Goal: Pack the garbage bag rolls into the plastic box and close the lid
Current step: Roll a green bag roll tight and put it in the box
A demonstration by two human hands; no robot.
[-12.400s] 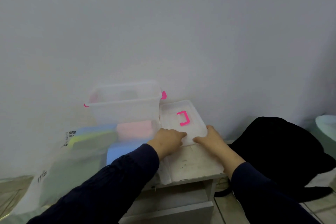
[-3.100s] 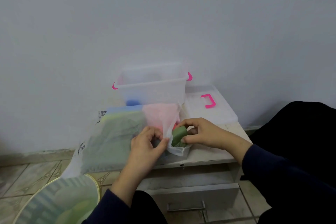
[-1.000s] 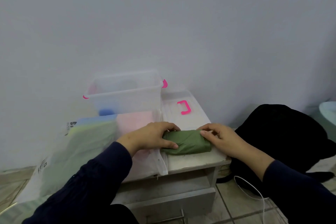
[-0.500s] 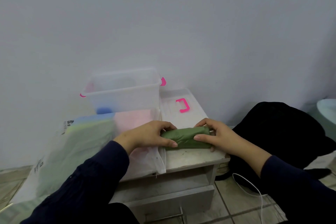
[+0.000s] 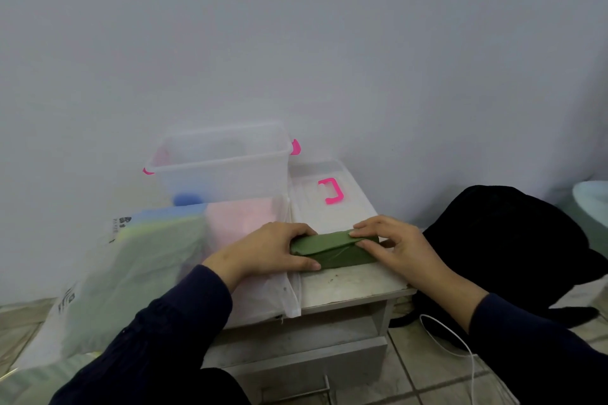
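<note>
A green garbage bag roll [image 5: 332, 250] lies on the small white cabinet top [image 5: 348, 283]. My left hand [image 5: 266, 250] grips its left end, thumb in front and fingers over the top. My right hand [image 5: 394, 246] holds its right end, fingertips pressing a loose flap on top. Behind stands the clear plastic box [image 5: 223, 164] with pink latches, open, a blue roll [image 5: 187, 199] showing through its lower left wall. The clear lid [image 5: 342, 207] with a pink handle lies flat to the box's right.
A large clear bag [image 5: 141, 270] with pink, blue and green rolls inside sprawls over the cabinet's left side. A black cloth heap [image 5: 513, 250] sits on the floor at right, with a white cable [image 5: 460, 345]. A drawer [image 5: 306, 362] is below the top.
Both hands have stayed on the green roll and turned it on the cabinet top; a loose flap now lies folded over its top under my right fingertips.
</note>
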